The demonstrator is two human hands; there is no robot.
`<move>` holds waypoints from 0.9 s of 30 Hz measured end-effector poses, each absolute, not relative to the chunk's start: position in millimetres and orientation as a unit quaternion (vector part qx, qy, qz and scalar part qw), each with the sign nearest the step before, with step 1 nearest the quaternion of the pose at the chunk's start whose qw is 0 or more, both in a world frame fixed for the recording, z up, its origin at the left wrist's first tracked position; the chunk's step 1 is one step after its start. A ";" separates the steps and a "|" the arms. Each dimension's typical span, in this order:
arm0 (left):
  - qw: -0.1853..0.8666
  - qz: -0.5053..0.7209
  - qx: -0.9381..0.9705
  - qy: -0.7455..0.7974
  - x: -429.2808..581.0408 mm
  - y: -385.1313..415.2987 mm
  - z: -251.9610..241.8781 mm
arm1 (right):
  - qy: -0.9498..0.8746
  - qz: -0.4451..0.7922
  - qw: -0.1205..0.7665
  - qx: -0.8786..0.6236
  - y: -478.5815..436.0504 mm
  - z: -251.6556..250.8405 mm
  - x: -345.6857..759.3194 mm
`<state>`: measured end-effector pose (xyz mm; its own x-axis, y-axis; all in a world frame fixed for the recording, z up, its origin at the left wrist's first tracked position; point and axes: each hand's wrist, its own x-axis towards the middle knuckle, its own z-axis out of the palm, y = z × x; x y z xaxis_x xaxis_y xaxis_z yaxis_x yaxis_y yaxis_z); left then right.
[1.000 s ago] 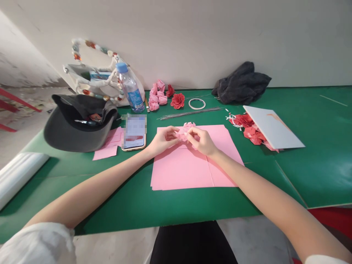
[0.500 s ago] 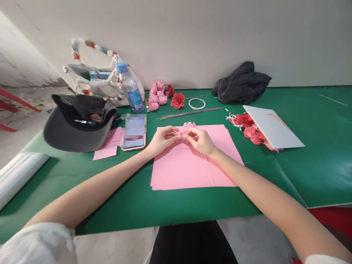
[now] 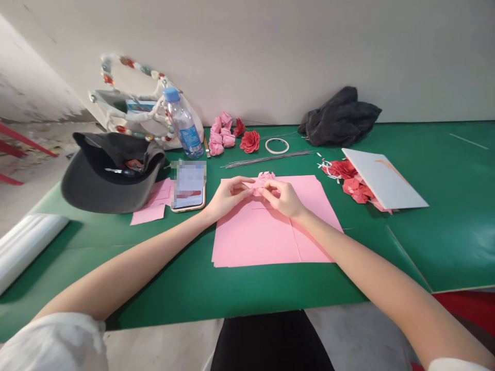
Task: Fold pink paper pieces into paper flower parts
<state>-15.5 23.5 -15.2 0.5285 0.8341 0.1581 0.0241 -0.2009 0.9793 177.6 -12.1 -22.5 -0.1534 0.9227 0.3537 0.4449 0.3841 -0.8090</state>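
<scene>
Between my fingertips is a small piece of pink paper (image 3: pixel 256 188), partly covered by the fingers. My left hand (image 3: pixel 229 197) pinches its left side with thumb and forefinger. On the right side my right hand (image 3: pixel 284 199) grips it the same way, the two hands almost touching. Both hover low over a stack of large pink paper sheets (image 3: pixel 259 239). Just behind the fingers sits a crumpled pink paper piece (image 3: pixel 266 176) on the stack's far edge.
Behind lie pink paper flowers (image 3: pixel 222 135), a red paper flower (image 3: pixel 249 141), thin wires (image 3: pixel 266 160) and a tape ring (image 3: pixel 277 146). Phone (image 3: pixel 188 188), cap (image 3: pixel 112 180) and bottle (image 3: pixel 187 129) stand left. To the right, a white board (image 3: pixel 386 180) leans over red paper flowers (image 3: pixel 353 188).
My right hand has shifted slightly left, its fingertips closer to my left hand's. The pink paper between them shows less now. Everything else stays put.
</scene>
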 end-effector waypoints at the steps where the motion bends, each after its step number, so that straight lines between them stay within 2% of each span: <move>1: 0.555 0.372 0.674 0.315 -14.9 23.2 -14.7 | -0.702 0.264 0.446 -0.488 -11.4 -23.2 178.1; 6: 0.576 0.390 0.635 0.336 -13.5 23.0 -14.3 | -0.630 0.213 0.491 -0.563 -5.6 -31.0 182.5; 10: 0.574 0.398 0.625 0.349 -13.8 23.7 -15.1 | -0.633 0.113 0.511 -0.570 -4.8 -32.0 183.3; 12: 0.577 0.406 0.617 0.350 -13.6 23.4 -14.8 | -0.669 0.101 0.489 -0.550 -5.6 -31.1 181.8; 17: 0.584 0.422 0.598 0.351 -12.2 21.3 -12.8 | -0.757 0.128 0.366 -0.526 -5.3 -34.2 178.6; 27: 0.551 0.395 0.645 0.352 -13.2 21.5 -13.7 | -0.757 0.170 0.366 -0.515 -4.0 -35.8 178.3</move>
<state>-13.2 21.5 -13.7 0.4403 0.8896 0.1212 0.0199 -0.1446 0.9893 178.3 -4.0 -35.8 -0.2025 0.9033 0.3783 0.6549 0.4121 -0.6334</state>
